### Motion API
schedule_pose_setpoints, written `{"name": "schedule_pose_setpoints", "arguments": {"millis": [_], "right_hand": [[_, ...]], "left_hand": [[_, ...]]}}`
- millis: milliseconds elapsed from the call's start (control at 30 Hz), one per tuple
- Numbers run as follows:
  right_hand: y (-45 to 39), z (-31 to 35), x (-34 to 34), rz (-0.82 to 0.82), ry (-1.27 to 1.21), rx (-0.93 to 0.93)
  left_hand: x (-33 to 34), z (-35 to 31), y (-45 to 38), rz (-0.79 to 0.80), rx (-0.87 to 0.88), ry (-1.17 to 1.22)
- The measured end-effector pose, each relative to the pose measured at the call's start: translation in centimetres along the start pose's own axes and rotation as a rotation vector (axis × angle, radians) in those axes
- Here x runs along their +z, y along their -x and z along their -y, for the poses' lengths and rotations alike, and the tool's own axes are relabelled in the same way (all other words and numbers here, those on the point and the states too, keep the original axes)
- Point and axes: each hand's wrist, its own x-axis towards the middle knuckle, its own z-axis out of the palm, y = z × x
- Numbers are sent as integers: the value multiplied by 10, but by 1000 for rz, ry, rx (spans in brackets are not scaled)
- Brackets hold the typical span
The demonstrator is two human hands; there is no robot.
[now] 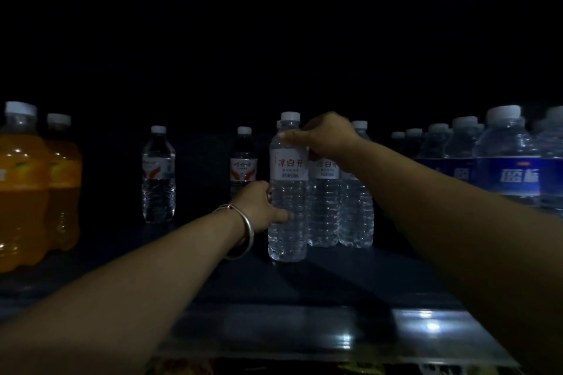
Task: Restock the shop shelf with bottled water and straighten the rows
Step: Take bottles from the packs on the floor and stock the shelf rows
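One bottle (355,192) — half-hidden behind arm (426,192)

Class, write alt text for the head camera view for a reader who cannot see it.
Both hands hold one upright water bottle on a dark shop shelf: left hand low, right hand near its shoulder. Orange drinks stand left, blue-labelled bottles right.

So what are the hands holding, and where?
Both hold the front water bottle. The left hand grips its lower body from the side; the right hand holds its shoulder, just under the cap.
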Motion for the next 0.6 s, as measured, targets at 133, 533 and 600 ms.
{"name": "schedule_pose_setpoints", "arguments": {"millis": [133, 533, 600], "right_hand": [[3, -5, 0, -30, -16, 9], [78, -8, -25, -155, 457, -129], [106, -9, -32, -231, 593, -219]], "left_hand": [[1, 0, 1, 2, -17, 19], [12, -18, 47, -239, 98, -245], [20, -28, 74, -291, 241, -293]]}}
